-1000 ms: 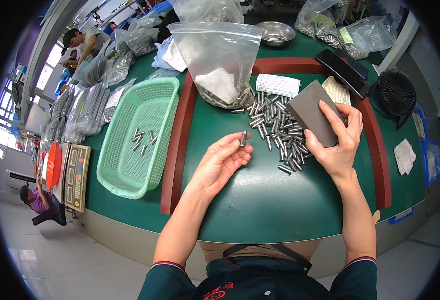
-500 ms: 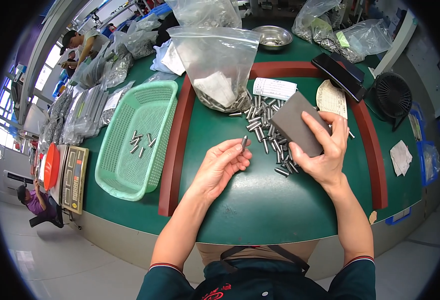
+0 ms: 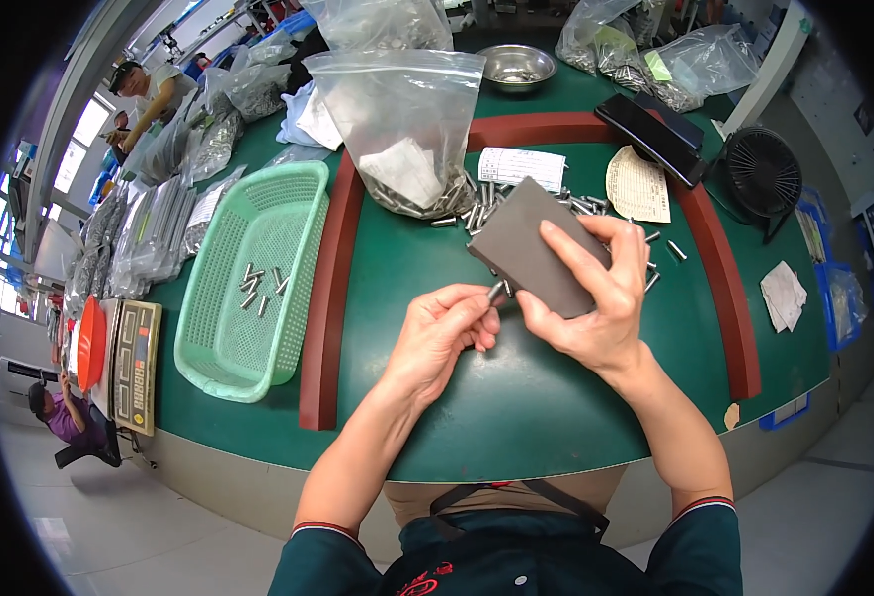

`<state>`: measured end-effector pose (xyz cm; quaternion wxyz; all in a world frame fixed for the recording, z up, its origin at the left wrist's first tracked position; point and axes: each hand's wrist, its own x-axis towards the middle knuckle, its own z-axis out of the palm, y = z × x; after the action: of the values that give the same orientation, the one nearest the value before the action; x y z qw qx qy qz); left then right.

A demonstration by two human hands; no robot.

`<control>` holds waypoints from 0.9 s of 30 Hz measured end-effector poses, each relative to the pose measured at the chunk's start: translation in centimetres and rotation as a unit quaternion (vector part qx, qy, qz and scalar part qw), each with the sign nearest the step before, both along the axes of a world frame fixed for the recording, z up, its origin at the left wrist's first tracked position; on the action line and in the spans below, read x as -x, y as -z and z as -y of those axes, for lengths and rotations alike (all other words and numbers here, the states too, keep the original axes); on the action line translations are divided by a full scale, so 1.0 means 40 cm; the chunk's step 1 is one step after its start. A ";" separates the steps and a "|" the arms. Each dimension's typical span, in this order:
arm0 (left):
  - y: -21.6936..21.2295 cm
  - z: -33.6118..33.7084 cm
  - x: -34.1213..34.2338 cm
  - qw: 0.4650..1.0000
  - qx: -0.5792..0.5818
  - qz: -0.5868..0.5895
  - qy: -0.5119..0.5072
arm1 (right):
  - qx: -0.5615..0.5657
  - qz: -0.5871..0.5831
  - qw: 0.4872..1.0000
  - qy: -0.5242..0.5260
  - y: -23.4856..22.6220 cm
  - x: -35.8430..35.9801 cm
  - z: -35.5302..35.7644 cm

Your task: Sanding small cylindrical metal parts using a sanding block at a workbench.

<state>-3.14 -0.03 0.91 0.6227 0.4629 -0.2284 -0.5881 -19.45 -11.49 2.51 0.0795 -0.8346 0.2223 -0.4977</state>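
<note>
My left hand (image 3: 447, 333) pinches a small metal pin (image 3: 497, 291) between thumb and fingertips. The pin's upper end is at the lower left edge of a flat, dark grey rectangular block (image 3: 534, 243); whether they touch I cannot tell. My right hand (image 3: 601, 293) grips the block from its right side, fingers spread over the top face and thumb along the near edge. Under and behind the block lies a heap of loose metal pins (image 3: 478, 211), partly hidden by it. A few stray pins (image 3: 676, 250) lie right of my right hand.
A green perforated basket (image 3: 188, 328) with several pins stands left. A dark red frame (image 3: 319, 368) borders the work area. Behind are a clear bag of pins (image 3: 397, 109), a paper slip (image 3: 522, 169) and a steel bowl (image 3: 516, 70). A phone (image 3: 650, 139) and black fan (image 3: 763, 179) are right.
My right hand has brought the block left and nearer, up to the pin in my left hand. Stray pins at the right have come into view. The whole view has shifted slightly.
</note>
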 end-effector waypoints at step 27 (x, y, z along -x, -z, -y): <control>-0.015 -0.002 0.013 0.997 -0.007 0.044 0.069 | 0.002 -0.010 0.999 -0.037 -0.010 -0.011 -0.003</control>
<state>-3.67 0.03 1.52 0.5666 0.4762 -0.2826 -0.6102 -18.99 -11.36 2.90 0.0944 -0.8473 0.1907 -0.4865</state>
